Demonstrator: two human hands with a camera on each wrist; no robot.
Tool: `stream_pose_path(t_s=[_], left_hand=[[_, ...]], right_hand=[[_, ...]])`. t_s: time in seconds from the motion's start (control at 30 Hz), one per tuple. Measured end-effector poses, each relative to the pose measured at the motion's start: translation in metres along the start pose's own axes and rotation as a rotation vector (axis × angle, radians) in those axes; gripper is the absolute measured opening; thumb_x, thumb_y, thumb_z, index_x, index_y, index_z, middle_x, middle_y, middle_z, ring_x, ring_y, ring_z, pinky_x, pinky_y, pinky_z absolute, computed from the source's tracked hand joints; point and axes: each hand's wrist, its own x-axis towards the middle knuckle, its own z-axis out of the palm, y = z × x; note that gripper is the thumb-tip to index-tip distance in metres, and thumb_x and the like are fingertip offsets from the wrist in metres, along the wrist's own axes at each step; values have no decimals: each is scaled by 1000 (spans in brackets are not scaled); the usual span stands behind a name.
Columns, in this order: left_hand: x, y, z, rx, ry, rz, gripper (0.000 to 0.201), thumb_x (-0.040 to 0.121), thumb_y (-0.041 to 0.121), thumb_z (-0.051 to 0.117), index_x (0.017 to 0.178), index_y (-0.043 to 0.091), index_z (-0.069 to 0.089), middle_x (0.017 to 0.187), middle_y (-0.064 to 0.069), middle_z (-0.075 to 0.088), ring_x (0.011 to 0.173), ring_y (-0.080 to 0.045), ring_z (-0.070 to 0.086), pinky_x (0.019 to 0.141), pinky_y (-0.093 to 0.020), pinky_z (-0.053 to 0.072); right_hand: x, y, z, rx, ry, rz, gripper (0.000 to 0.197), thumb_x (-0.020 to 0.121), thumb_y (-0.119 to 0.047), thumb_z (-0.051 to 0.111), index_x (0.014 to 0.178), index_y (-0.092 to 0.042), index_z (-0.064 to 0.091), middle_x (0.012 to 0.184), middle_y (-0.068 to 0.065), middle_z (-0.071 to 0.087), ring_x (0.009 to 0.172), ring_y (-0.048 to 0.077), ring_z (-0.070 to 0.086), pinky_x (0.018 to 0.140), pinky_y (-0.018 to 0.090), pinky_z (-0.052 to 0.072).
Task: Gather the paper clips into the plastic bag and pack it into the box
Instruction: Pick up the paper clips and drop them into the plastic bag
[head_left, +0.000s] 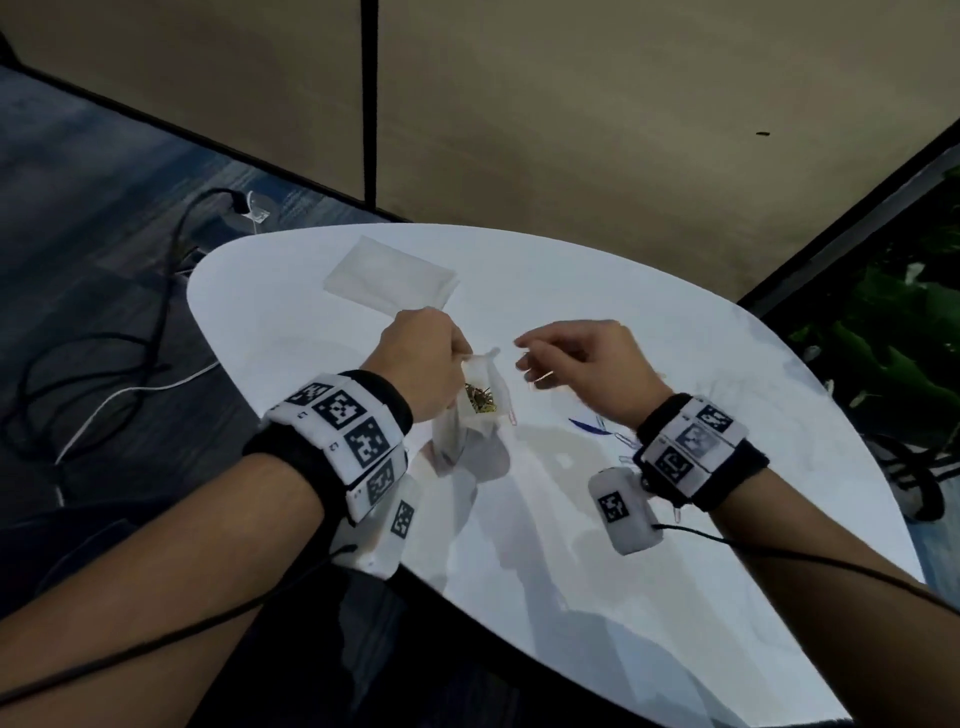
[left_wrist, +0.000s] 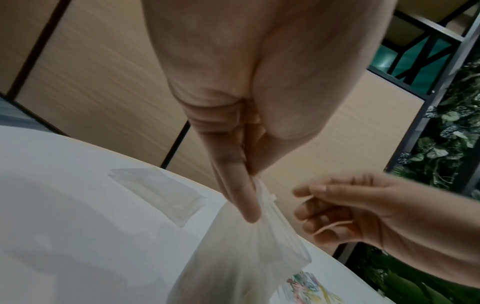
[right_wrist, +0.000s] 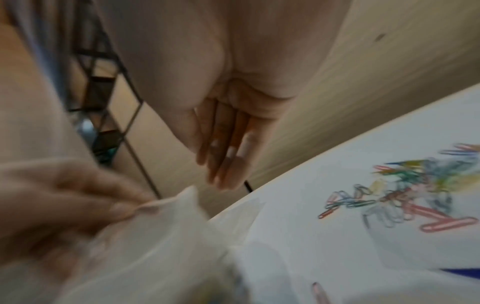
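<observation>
My left hand pinches the rim of a thin clear plastic bag and holds it up off the white table; the pinch shows close up in the left wrist view. Several paper clips lie inside the bag. Just right of the bag's mouth hovers my right hand, its fingers curled round a pale paper clip. A pile of coloured loose clips lies on the table under my right wrist. A flat translucent rectangular piece lies further back; whether it is the box I cannot tell.
The table's rounded edge curves close on the left. Cables trail over the dark floor beyond it. Wood-panel walls stand behind, and green plants fill the right side.
</observation>
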Motion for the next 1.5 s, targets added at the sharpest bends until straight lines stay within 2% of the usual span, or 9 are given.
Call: stream_pose_path(t_s=[0.17,0.3,0.6,0.7,0.8,0.93,1.07,1.27,1.5], left_hand=[[4,-17,-16,4,45,-33,25,95,4,53,108,8,74,111,-12,69,95,-31,71,88,-40,60],[8,-28,-24,34,50,-56,25,92,4,55,107,10,74,108,-13,70,93,-30,71,86,-40,60],[11,-16,-12,52,1,-30,26,91,0,55,104,8,76,104,-14,72,88,-31,72,80,-40,62],[10,-11,-8,77,-12,-18,25,92,1,54,103,8,76,102,-13,73,87,-31,72,81,-40,62],[8,-8,-2,93,-38,-7,25,94,3,53,103,10,76,100,-12,73,86,-29,72,81,-40,62],[6,-4,9,118,-68,3,27,94,8,53,105,14,76,103,-8,73,92,-26,70,85,-36,59],[5,3,19,120,-80,5,24,93,9,55,104,14,76,102,-7,73,97,-25,68,84,-31,56],[3,15,31,117,-83,2,23,94,9,56,104,13,76,101,-5,73,85,-19,69,77,-26,55],[1,23,39,-15,-60,-68,20,92,4,55,95,7,74,78,-11,75,62,-25,75,73,-37,64]], right_hand=[[61,83,-42,-631,159,273,35,97,-30,54,130,-20,60,135,5,60,119,24,58,106,31,40],[90,117,-37,-670,48,439,51,102,-32,42,149,-13,35,154,11,37,140,29,37,114,35,26],[83,118,10,-991,-161,14,42,101,-25,42,140,-11,46,140,14,47,123,35,51,100,41,44],[67,117,15,-1056,-85,-118,27,100,-19,43,111,-8,66,110,8,64,97,31,62,72,31,44],[57,116,7,-1122,-124,-9,21,88,-8,51,84,-9,71,91,9,67,83,29,64,67,29,47],[44,113,-18,-883,22,243,20,85,-7,61,89,-14,80,91,7,75,90,26,69,83,25,52],[20,101,-41,-132,322,495,10,75,-6,79,83,-12,80,76,6,76,75,21,73,80,27,59],[-14,30,-28,786,294,461,25,81,8,69,106,13,67,98,20,71,78,20,72,75,23,60],[-21,-2,35,716,237,454,18,81,8,69,99,6,70,96,18,72,81,26,71,84,34,60]])
